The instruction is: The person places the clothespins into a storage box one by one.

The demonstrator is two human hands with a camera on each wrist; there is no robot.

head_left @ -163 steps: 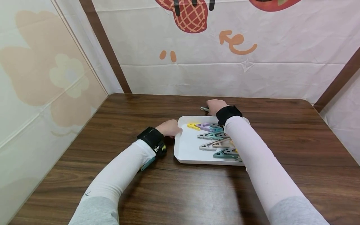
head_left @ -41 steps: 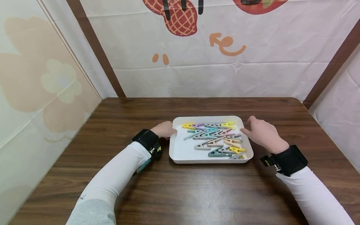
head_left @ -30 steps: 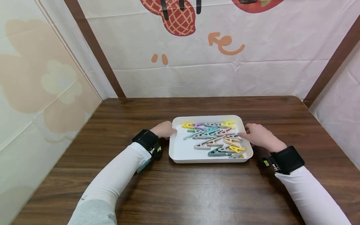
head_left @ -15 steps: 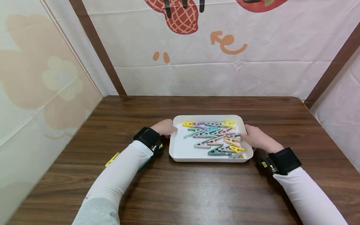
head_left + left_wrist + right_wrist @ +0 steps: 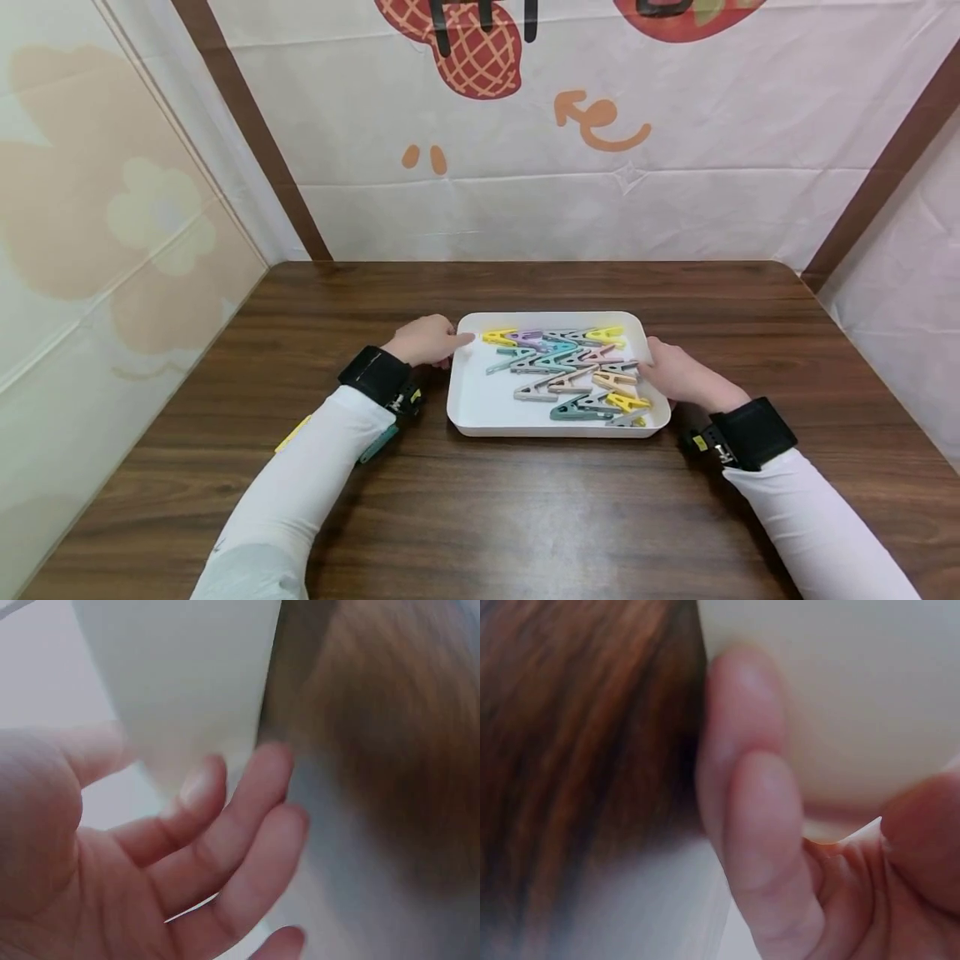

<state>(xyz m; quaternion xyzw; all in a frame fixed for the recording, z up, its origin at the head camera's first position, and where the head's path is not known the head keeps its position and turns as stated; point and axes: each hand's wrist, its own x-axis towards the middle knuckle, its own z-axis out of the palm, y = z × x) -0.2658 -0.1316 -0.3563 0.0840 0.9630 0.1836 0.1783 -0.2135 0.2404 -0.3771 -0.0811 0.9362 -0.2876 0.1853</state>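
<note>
A shallow white tray (image 5: 480,417) sits on the wooden table, with clothespins (image 5: 555,358) in yellow, purple, teal, grey, pink and beige lying in it. My left hand (image 5: 426,340) is at the tray's left side, thumb over the rim. In the left wrist view its curled fingers (image 5: 259,855) lie against the outer wall. At the opposite side, my right hand (image 5: 686,375) grips the right rim. Two of its fingers (image 5: 761,817) press the outer wall in the right wrist view, and the thumb reaches over the edge.
Beside the left forearm, a yellow strip (image 5: 293,433) and a teal piece (image 5: 377,444) show partly behind the sleeve. The brown table (image 5: 525,517) meets a printed fabric wall (image 5: 525,208) at the back and another at the left.
My right hand held a pale green clothespin behind the tray; it came round to the right rim and took hold. A pale green clothespin now lies in the tray. The left hand stayed by its rim.
</note>
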